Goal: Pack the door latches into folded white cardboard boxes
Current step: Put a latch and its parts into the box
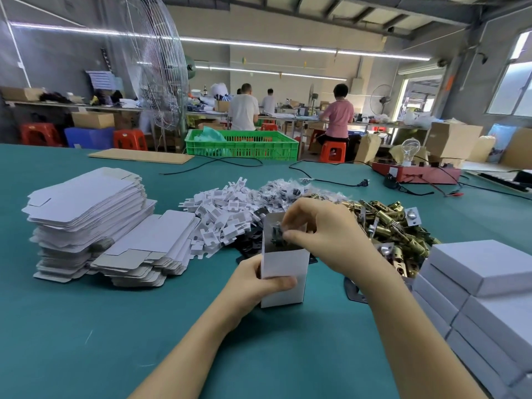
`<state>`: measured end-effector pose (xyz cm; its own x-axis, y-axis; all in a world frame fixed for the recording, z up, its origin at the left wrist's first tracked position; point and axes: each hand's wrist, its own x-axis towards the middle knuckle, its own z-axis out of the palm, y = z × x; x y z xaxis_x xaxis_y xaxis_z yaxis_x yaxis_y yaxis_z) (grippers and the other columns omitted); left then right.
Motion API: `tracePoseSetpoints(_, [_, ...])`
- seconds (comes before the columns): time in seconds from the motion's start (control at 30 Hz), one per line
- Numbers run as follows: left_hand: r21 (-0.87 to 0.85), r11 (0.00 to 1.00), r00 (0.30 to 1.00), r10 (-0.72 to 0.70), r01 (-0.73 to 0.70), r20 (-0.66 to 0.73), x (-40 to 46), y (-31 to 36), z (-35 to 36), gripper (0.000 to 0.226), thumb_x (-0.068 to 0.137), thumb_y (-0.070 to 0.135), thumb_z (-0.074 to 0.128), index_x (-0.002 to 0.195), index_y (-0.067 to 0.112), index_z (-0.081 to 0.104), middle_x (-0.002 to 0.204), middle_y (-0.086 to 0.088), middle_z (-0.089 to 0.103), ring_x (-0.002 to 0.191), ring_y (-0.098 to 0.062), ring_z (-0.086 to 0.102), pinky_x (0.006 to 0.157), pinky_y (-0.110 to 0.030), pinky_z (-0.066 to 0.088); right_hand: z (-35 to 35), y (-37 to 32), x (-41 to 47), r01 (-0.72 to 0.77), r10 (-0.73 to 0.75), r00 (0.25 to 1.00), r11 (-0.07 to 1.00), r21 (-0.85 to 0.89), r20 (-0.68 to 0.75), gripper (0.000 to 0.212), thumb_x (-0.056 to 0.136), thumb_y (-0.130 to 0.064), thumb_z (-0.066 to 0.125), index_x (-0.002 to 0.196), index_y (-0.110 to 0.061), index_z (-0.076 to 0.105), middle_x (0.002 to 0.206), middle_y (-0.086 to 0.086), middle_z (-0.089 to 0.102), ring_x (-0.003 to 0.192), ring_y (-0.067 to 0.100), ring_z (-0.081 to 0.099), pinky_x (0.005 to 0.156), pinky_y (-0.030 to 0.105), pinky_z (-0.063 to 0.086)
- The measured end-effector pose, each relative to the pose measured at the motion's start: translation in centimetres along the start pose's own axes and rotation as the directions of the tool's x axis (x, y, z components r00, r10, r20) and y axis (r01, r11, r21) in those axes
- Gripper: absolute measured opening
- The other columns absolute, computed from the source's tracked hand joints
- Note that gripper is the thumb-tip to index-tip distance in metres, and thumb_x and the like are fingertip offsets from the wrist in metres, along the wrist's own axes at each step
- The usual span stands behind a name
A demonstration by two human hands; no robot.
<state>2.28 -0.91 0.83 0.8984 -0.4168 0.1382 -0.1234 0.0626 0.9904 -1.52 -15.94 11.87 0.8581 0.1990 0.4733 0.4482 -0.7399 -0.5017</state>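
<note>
A folded white cardboard box (285, 269) stands upright on the green table, its top open. My left hand (253, 286) grips its lower left side. My right hand (322, 231) is over the open top, fingers pinched on a small clear bag of dark screws (277, 233) that is partly inside the box. A heap of brass door latches (388, 223) lies just right of my right hand. Several flat white box blanks (95, 214) are stacked at the left.
White cardboard inserts (221, 217) and small screw bags (279, 191) are piled behind the box. Closed white boxes (478, 292) are stacked at the right. Black plates (247, 246) lie by the box. A green crate (241, 144), cables and a red device (417, 172) sit farther back; people work at distant benches.
</note>
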Motion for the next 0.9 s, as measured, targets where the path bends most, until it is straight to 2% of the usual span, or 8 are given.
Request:
tracePoseSetpoints(0.13, [0.004, 1.000, 1.000, -0.002, 0.002, 0.001, 0.1, -0.1, 0.1, 0.042, 0.067, 0.023, 0.080, 0.108, 0.020, 0.073, 0.107, -0.003, 0.075, 0.098, -0.015, 0.069, 0.080, -0.023, 0.054, 0.0, 0.5, 0.0, -0.018, 0.017, 1.000, 1.000, 0.023, 0.022, 0.011, 0.081, -0.012, 0.074, 0.089, -0.014, 0.066, 0.081, -0.007, 0.069, 0.076, 0.001, 0.062, 0.068, 0.011, 0.046])
tracePoseSetpoints(0.27, [-0.006, 1.000, 1.000, -0.002, 0.002, 0.001, 0.1, -0.1, 0.1, 0.037, 0.066, 0.023, 0.080, 0.103, 0.022, 0.074, 0.103, -0.002, 0.075, 0.092, -0.011, 0.069, 0.076, -0.020, 0.054, 0.1, 0.5, 0.1, 0.005, -0.005, 0.999, 1.000, 0.002, 0.040, 0.008, 0.084, -0.012, 0.072, 0.091, -0.015, 0.069, 0.083, -0.007, 0.070, 0.077, 0.000, 0.064, 0.071, 0.013, 0.050])
tracePoseSetpoints(0.37, [-0.017, 1.000, 1.000, -0.004, 0.004, -0.004, 0.2, -0.2, 0.1, 0.036, 0.065, 0.022, 0.081, 0.101, 0.021, 0.073, 0.101, -0.003, 0.075, 0.091, -0.012, 0.070, 0.074, -0.020, 0.054, 0.5, 0.0, 0.3, 0.082, -0.075, 0.995, 0.991, -0.109, 0.064, 0.009, 0.086, -0.010, 0.069, 0.090, -0.016, 0.073, 0.084, -0.006, 0.072, 0.074, 0.002, 0.060, 0.071, 0.008, 0.045])
tracePoseSetpoints(0.5, [-0.027, 1.000, 1.000, -0.001, 0.001, -0.009, 0.3, -0.4, 0.0, 0.037, 0.065, 0.021, 0.081, 0.101, 0.018, 0.071, 0.099, -0.004, 0.076, 0.091, -0.015, 0.070, 0.073, -0.022, 0.054, 2.0, -0.3, 0.5, 0.139, -0.102, 0.984, 0.952, -0.272, 0.149, 0.021, 0.095, -0.021, 0.055, 0.104, -0.022, 0.074, 0.098, -0.005, 0.072, 0.097, 0.018, 0.053, 0.086, 0.032, 0.045])
tracePoseSetpoints(0.57, [-0.030, 1.000, 1.000, -0.003, 0.003, -0.003, 0.3, -0.4, 0.0, 0.038, 0.066, 0.020, 0.081, 0.102, 0.015, 0.070, 0.098, -0.004, 0.076, 0.090, -0.014, 0.070, 0.072, -0.021, 0.053, 2.2, -0.3, 0.3, 0.158, -0.107, 0.977, 0.944, -0.290, 0.184, 0.025, 0.099, -0.027, 0.049, 0.111, -0.021, 0.071, 0.096, -0.008, 0.069, 0.100, 0.022, 0.051, 0.087, 0.033, 0.044])
tracePoseSetpoints(0.73, [-0.049, 0.998, 0.999, 0.036, -0.036, -0.002, 0.2, -0.2, 0.1, 0.035, 0.069, 0.022, 0.079, 0.103, 0.026, 0.073, 0.102, 0.001, 0.076, 0.092, -0.011, 0.071, 0.071, -0.018, 0.053, 0.3, -0.3, 0.1, 0.049, -0.041, 0.995, 0.994, 0.096, -0.088, 0.013, 0.091, -0.011, 0.062, 0.103, -0.010, 0.067, 0.088, -0.002, 0.068, 0.078, 0.006, 0.062, 0.071, 0.015, 0.049])
tracePoseSetpoints(0.8, [-0.024, 0.998, 0.998, 0.057, -0.057, -0.010, 0.1, -0.2, 0.3, 0.035, 0.070, 0.022, 0.078, 0.104, 0.024, 0.073, 0.101, 0.001, 0.076, 0.090, -0.009, 0.069, 0.071, -0.017, 0.052, -0.1, -0.2, 0.0, 0.063, -0.063, 0.998, 0.998, 0.002, -0.004, 0.012, 0.092, -0.008, 0.058, 0.098, -0.011, 0.067, 0.084, -0.001, 0.069, 0.073, 0.009, 0.062, 0.068, 0.021, 0.050])
tracePoseSetpoints(0.9, [0.003, 0.996, 0.994, 0.085, -0.085, -0.070, -0.5, -0.2, 0.4, 0.039, 0.070, 0.023, 0.076, 0.107, 0.014, 0.068, 0.099, -0.001, 0.075, 0.089, -0.010, 0.068, 0.072, -0.018, 0.051, 0.4, -0.5, -0.4, 0.117, -0.072, 0.975, 0.971, -0.210, 0.211, 0.022, 0.096, -0.013, 0.049, 0.107, -0.018, 0.067, 0.098, -0.003, 0.070, 0.079, 0.012, 0.059, 0.073, 0.028, 0.047])
